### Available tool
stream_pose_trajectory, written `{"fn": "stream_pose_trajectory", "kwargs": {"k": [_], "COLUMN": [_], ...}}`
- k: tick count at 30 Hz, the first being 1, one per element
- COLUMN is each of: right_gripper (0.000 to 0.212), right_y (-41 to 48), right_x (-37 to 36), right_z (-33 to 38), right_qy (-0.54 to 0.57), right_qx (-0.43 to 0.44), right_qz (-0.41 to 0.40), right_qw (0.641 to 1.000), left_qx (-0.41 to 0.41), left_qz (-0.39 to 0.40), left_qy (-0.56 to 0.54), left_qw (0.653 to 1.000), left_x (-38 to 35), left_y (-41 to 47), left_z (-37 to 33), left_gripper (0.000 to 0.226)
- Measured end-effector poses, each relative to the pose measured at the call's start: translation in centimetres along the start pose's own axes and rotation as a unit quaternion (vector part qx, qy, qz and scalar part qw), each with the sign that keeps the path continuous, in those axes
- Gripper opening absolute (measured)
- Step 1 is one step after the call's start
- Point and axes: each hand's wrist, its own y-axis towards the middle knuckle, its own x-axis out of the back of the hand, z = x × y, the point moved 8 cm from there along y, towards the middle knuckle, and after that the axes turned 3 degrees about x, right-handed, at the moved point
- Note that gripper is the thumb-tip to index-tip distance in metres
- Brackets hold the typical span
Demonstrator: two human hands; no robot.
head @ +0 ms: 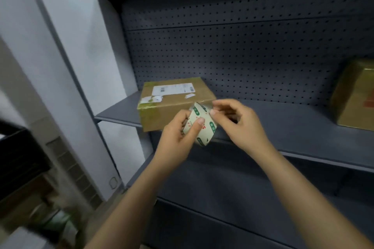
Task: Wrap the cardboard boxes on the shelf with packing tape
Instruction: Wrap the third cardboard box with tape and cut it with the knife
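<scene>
Hunting for the loose end of the tape roll (204, 127): our left hand (178, 135) holds it, fingers (181, 117) clamped round it, and our right hand (240, 125) pinches its rim at 12 o'clock. The cardboard box (174, 105) sits on the shelf (283, 121) at 11, second box (356, 97) at 3. Next, we judge: peel a strip and stick it on the box.

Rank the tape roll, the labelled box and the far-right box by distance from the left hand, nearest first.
1. The tape roll, gripped in the left hand.
2. The labelled box, directly behind the hand.
3. The far-right box, at the frame's right edge.
</scene>
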Motion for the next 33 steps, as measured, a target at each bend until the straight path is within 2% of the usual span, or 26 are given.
{"fn": "stream_pose_trajectory", "kwargs": {"k": [4, 8, 13, 18, 27, 30, 33], "right_gripper": [0.006, 0.005, 0.026, 0.007, 0.003, 0.002, 0.003], "right_y": [-1.4, -3.8, -7.0, -8.5, -9.3, -9.2, -9.0], "right_x": [-6.1, -11.4, -16.9, -20.4, -24.6, -25.3, -25.5], "right_z": [3.2, 5.3, 7.3, 9.9, 12.4, 12.6, 12.8], "right_qy": [0.022, 0.04, 0.079, 0.013, -0.032, -0.057, -0.1], "right_qx": [0.01, -0.008, -0.05, -0.013, 0.033, 0.049, 0.083], "right_qz": [0.033, 0.06, 0.113, 0.153, 0.19, 0.191, 0.192], "right_qw": [0.999, 0.997, 0.989, 0.988, 0.981, 0.979, 0.973], "left_qx": [0.035, 0.054, 0.063, 0.071, 0.074, 0.092, 0.105], "left_qz": [-0.033, -0.052, -0.057, -0.046, -0.097, -0.081, -0.079], "left_qy": [0.023, 0.04, 0.042, 0.033, 0.005, -0.053, -0.045], "left_qw": [0.999, 0.996, 0.996, 0.996, 0.992, 0.991, 0.99], "left_x": [6.6, 11.5, 16.3, 19.3, 23.1, 22.9, 22.6], "left_y": [-3.6, -7.7, -12.4, -15.2, -17.5, -18.1, -18.0], "left_z": [1.5, 2.6, 3.9, 4.6, 5.2, 5.6, 6.3], "left_gripper": [0.02, 0.022, 0.023, 0.02, 0.021, 0.023, 0.028]}}
